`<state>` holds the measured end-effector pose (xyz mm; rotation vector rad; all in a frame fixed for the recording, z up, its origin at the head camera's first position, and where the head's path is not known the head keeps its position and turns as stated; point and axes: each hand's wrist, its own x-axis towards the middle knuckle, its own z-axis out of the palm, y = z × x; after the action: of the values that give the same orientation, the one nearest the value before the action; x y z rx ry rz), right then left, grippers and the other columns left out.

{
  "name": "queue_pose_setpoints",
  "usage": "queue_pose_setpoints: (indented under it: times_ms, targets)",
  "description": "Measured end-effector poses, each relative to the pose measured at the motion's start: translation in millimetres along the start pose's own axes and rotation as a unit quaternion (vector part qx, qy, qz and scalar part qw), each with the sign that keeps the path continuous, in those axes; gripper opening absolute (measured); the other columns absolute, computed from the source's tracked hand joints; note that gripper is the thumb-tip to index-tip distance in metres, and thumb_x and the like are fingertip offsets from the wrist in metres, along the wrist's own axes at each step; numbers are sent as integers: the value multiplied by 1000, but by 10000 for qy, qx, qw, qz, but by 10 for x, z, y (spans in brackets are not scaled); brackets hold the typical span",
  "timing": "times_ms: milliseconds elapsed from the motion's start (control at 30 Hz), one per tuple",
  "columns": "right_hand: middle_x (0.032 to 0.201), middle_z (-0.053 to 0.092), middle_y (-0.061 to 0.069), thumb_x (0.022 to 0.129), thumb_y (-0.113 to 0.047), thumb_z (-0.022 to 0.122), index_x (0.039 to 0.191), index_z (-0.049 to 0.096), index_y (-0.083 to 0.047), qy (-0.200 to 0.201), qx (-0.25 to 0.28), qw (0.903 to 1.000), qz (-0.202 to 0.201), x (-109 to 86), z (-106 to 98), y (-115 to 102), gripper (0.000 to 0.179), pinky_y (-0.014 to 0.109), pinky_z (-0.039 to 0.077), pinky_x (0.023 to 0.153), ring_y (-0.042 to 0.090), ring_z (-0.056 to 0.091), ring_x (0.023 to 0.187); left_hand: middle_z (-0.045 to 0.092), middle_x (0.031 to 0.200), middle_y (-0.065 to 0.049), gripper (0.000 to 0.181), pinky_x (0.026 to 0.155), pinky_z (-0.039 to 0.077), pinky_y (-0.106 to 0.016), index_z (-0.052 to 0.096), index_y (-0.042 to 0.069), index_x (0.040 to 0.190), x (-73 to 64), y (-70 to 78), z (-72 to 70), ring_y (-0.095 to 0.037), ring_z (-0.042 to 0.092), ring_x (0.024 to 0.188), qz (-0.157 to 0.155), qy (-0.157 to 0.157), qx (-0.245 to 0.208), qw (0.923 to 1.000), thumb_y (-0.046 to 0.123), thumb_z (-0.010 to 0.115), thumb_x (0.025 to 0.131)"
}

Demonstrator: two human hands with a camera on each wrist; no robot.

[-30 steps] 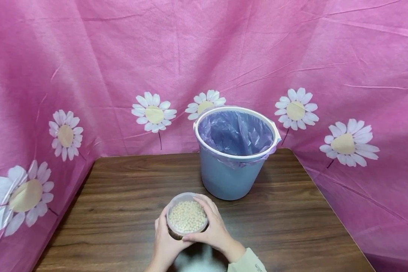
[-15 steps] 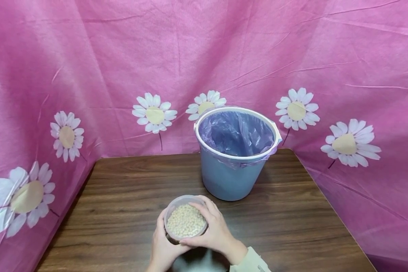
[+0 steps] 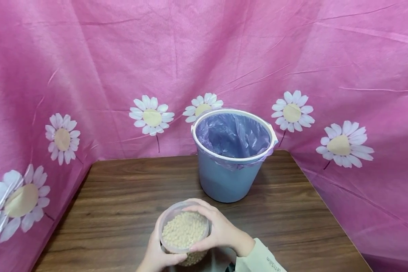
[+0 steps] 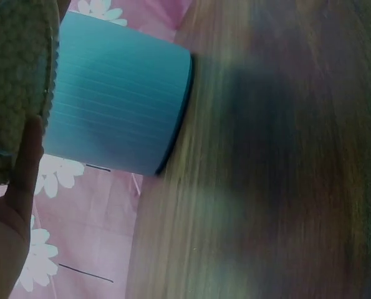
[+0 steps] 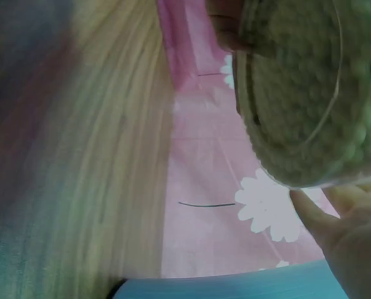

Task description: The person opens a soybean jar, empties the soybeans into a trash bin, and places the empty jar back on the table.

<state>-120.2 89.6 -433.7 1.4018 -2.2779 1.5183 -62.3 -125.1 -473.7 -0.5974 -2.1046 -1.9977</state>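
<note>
Both hands hold a clear round plastic tub of pale, bean-like pieces (image 3: pixel 185 229) above the near part of the table. My left hand (image 3: pixel 155 247) grips its left side, thumb at the lower front. From the right, my right hand (image 3: pixel 224 228) grips it with fingers over the far rim and thumb at the near rim. The tub tilts, so its filled lower side shows below the rim. In both wrist views the underside of the tub (image 4: pixel 14 81) is seen, raised off the wood, with left-hand fingers (image 4: pixel 28 152) along its wall.
A blue bucket (image 3: pixel 227 181) with a white rim and a purple bag liner (image 3: pixel 232 136) stands beyond the tub, slightly right. Under everything is a brown wood-grain table (image 3: pixel 132 185). Pink daisy-printed cloth (image 3: pixel 122 56) hangs around the back and sides.
The hands have brought the tub nearer the body and slightly left. It looks larger and more tilted, with its lower side now showing. The bucket stays in place.
</note>
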Motion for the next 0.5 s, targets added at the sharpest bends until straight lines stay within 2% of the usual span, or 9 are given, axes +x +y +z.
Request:
queue_pose_setpoints:
  times_ms: [100,200,300,367,433,500]
  targets:
    - [147,45,12,70,-25,89,137,51,-9,-418,539,9976,-102,29,-46,9,79,41,43,109,24,47,134,50,142,-9,112,103,43,-18,25,-3,151,10,-25,-30,-6,53,122,347,-347,-483,9976,-7,85,57]
    - [149,43,14,71,-22,88,142,45,-9,-447,812,9957,-31,13,-47,40,84,40,41,111,23,45,136,51,142,-4,111,103,42,-16,27,-3,151,15,-46,-24,-5,53,122,455,-262,-310,9981,-3,86,57]
    - [151,40,16,72,-20,86,147,38,-6,-231,1040,9943,30,-35,12,85,91,38,38,113,22,43,137,52,141,-3,110,102,40,-14,29,-3,150,-3,-53,-7,-5,53,121,420,-12,-59,9991,-1,87,56]
    - [152,39,18,74,-20,84,149,35,-4,3,1074,9942,38,-70,57,99,91,37,36,115,21,41,139,53,141,-3,112,102,39,-13,30,-4,150,-17,-46,11,-3,52,121,292,246,99,9992,-1,88,54]
    - [153,38,18,76,-20,81,149,34,-3,253,967,9950,-11,-97,99,105,89,39,35,115,21,39,141,53,140,-5,115,103,39,-13,31,-4,149,-24,-25,32,-3,53,121,101,573,215,9981,-1,89,50]
    - [152,39,16,78,-19,79,148,36,-4,520,747,9958,27,-116,134,104,84,38,35,115,20,39,141,55,139,-7,118,101,39,-11,33,0,150,-26,-2,63,0,53,119,-181,1022,520,9932,0,91,47]
